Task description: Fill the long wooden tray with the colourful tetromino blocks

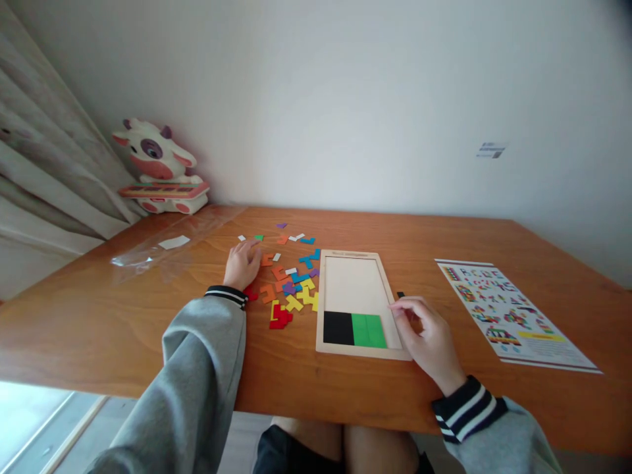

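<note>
Partly filled: wooden tray point(363, 353) between the hands

Black blocks point(338, 328) and green blocks point(368, 330) fill its near end. The right hand point(427, 336) is at its right rim, fingers curved toward the thumb; I cannot tell whether they pinch anything. 1 printed sheet point(513, 316) lies farther right. Scattered pieces point(294, 303) lie left of the tray; beside them, the left hand point(243, 264) is palm-down, fingers loosely spread. Beyond sits 1 cow toy point(162, 164).

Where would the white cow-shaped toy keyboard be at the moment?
In the head view, the cow-shaped toy sits at the back left of the brown wooden table, beside the pale curtain and behind the clear plastic wrapper.
</note>
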Available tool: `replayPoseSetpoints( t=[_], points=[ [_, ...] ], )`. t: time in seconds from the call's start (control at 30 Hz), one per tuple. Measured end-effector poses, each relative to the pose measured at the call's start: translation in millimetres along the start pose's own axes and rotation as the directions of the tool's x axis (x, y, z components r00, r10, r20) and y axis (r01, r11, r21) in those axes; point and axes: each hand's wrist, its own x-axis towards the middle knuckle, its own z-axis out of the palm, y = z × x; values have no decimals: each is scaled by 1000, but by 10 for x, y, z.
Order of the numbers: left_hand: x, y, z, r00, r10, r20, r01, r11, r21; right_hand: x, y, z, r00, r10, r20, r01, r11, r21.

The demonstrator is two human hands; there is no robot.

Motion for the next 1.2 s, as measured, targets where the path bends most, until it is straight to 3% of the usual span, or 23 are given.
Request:
replayPoseSetpoints(
  t=[0.17, 0.37, 0.5, 0.63, 0.83, 1.1, 1.2],
  points=[
    [135, -119, 116, 982, 18, 186, -43, 990, 132, 113, 111, 40, 996, 89, -1, -89, 996, -2],
    [115, -128, 120, 919, 25, 394, -122, 967, 225, 216, 215, 88, 988, 148, -39, -149, 989, -11],
    [99, -122, 82, 924, 94, 370, -189, 955, 230, 223, 236, 94, 988, 146, -56, -146, 989, 5],
    [166, -114, 121, 967, 68, 244, -126, 964, 234, 209, 250, 98, 988, 148, -48, -148, 989, 8],
    [218, -86, 162, 942, -10, 337, -81, 963, 255, 214, 240, 98, 986, 151, -70, -151, 988, 1],
    [32, 84, -60, 961, -52, 272, -65, 913, 403, 224, 219, 90, 978, 189, -86, -191, 982, -9],
    [13, 97, -79, 963, -11, 270, -98, 918, 385, 214, 227, 82, 977, 197, -86, -200, 980, -20]
  ],
)
